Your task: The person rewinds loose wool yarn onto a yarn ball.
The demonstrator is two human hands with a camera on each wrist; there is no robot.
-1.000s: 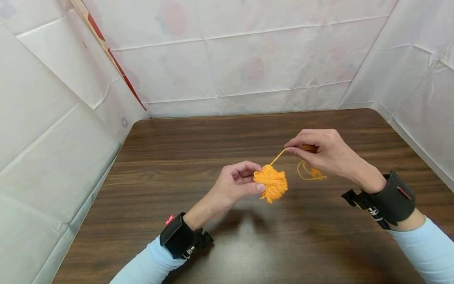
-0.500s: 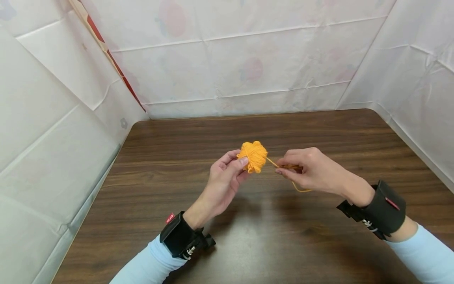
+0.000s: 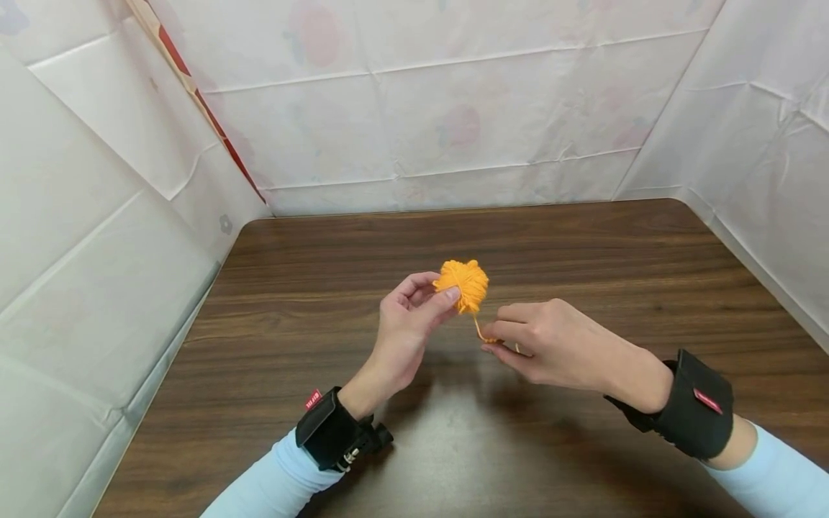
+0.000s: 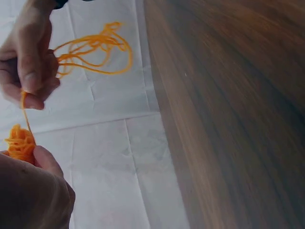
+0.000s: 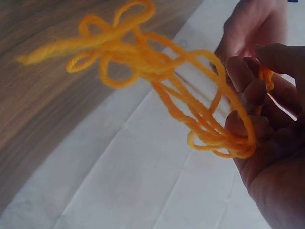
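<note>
Two hands: both raised above the wooden table [image 3: 324, 288], close together, with orange yarn running between them.
Left hand [image 3: 404, 334]: thumb and fingertips pinch a small orange yarn ball [image 3: 463, 283] from below and from the side; the ball sits at the tips of the fingers, clear of the table top.
Yarn ball in the left wrist view: the ball [image 4: 20, 142] shows just above the left hand's thumb, with the right hand directly over it.
Right hand [image 3: 550, 345]: just beside the left hand and a little lower, fingers curled, thumb and forefinger pinching the yarn strand [image 3: 479, 329] close under the ball.
Strand: short and taut, running from the underside of the ball down to the right hand's fingertips; the two hands do not touch.
Loose yarn loops [image 5: 167, 90]: several slack orange loops hang bunched from the right hand's curled fingers [image 5: 243, 76], spreading away from the palm; in the left wrist view the same loops [image 4: 95, 52] trail out beyond the right hand [image 4: 28, 62].
Table: dark brown wood grain, below both hands.
Backdrop [image 3: 421, 108]: white creased sheets standing behind and to either side of the hands.
Wrists: a black strap on each, over light blue sleeves.
</note>
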